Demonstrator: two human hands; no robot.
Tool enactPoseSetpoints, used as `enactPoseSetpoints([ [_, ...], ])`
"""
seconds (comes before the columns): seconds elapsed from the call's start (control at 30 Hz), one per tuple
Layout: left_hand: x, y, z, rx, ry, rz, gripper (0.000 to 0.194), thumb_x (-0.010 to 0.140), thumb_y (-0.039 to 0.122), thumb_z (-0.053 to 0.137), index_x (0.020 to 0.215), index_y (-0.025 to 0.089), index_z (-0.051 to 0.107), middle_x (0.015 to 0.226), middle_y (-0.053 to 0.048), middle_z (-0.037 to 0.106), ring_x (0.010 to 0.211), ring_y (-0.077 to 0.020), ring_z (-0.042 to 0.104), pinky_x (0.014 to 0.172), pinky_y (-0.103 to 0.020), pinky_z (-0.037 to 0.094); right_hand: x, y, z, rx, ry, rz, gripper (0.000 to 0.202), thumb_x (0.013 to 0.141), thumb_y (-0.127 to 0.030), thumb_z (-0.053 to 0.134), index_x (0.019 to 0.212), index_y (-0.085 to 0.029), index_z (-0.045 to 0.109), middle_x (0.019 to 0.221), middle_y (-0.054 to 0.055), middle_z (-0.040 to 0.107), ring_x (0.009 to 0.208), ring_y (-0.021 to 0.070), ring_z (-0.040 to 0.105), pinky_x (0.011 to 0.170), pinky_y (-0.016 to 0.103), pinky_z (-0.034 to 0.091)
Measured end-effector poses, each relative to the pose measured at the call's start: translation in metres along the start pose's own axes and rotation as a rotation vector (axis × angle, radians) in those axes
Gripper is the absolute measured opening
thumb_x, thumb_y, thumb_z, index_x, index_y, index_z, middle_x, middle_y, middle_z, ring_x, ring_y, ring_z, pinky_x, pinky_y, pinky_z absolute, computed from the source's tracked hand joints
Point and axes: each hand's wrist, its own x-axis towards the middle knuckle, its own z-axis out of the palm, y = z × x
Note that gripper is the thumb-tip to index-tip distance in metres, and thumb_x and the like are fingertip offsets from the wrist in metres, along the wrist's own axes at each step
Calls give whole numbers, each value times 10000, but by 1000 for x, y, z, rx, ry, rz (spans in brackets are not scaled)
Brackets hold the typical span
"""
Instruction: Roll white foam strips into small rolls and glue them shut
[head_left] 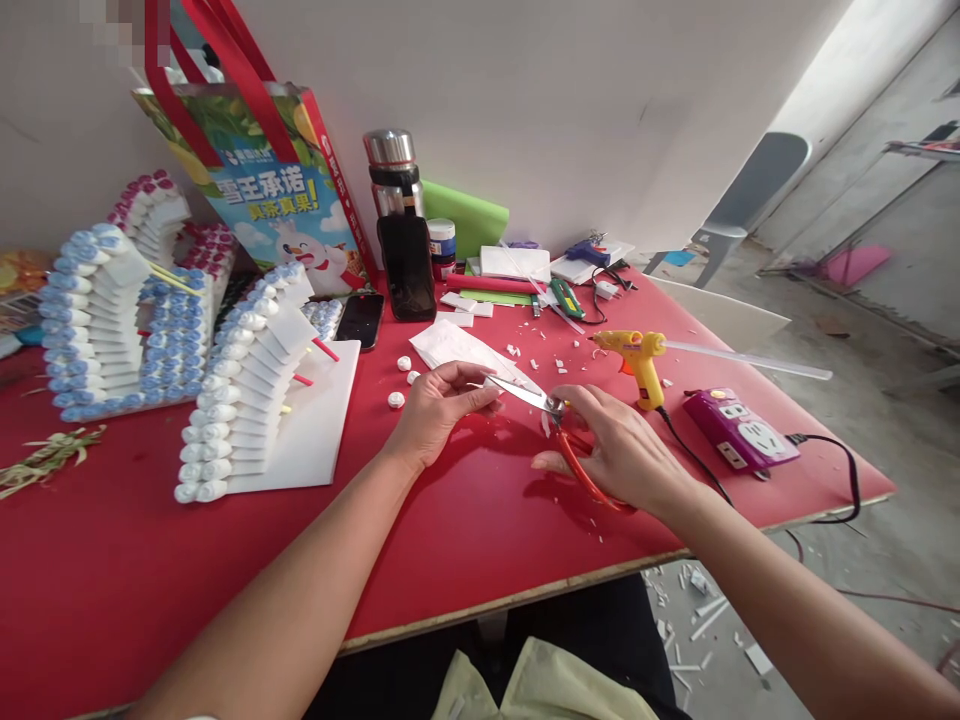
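Red-handled scissors [577,465] are in my right hand [615,445], its fingers around the handles and the blades pointing left. My left hand [442,405] is closed at the blade tips, thumb against fingers; whatever it pinches is too small to make out. Behind the blades lies a folded white sheet [465,350]. Small white rolled pieces [396,400] rest left of my left hand. Further left stands a curved white fan-like piece [259,400] edged with white rolls, on a white board [322,430].
A yellow glue gun [637,360] and a purple power strip [741,430] with cords lie at the right. Behind are a phone [406,268], a steel flask [390,165] and a printed bag [285,200]. A blue-and-white piece [90,320] stands far left on the red table [450,540].
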Motion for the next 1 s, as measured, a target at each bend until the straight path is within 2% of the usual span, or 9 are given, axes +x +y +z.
enactPoseSetpoints([
  [0.3,-1,-1,3,85,-6,51,266,698,227,846,943,175,758,854,-42,748,719,-150,691,759,-303,577,-1,1,10,-44,76,10,444,893,-560,605,1130,-184,619,899,85,680,710,197,644,595,274,397],
  [0.67,-1,-2,3,51,43,8,299,663,238,864,944,176,781,919,-55,766,824,-181,704,859,-349,576,-4,4,16,-163,118,-12,433,917,-524,575,1147,-164,644,848,79,684,670,185,619,552,271,296],
  [1.0,0,-3,2,82,40,-24,308,677,293,862,939,155,778,880,-74,768,752,-181,703,849,-362,557,-8,5,17,-226,88,-10,418,917,-510,563,1141,-168,649,838,80,697,639,183,611,536,271,270],
])
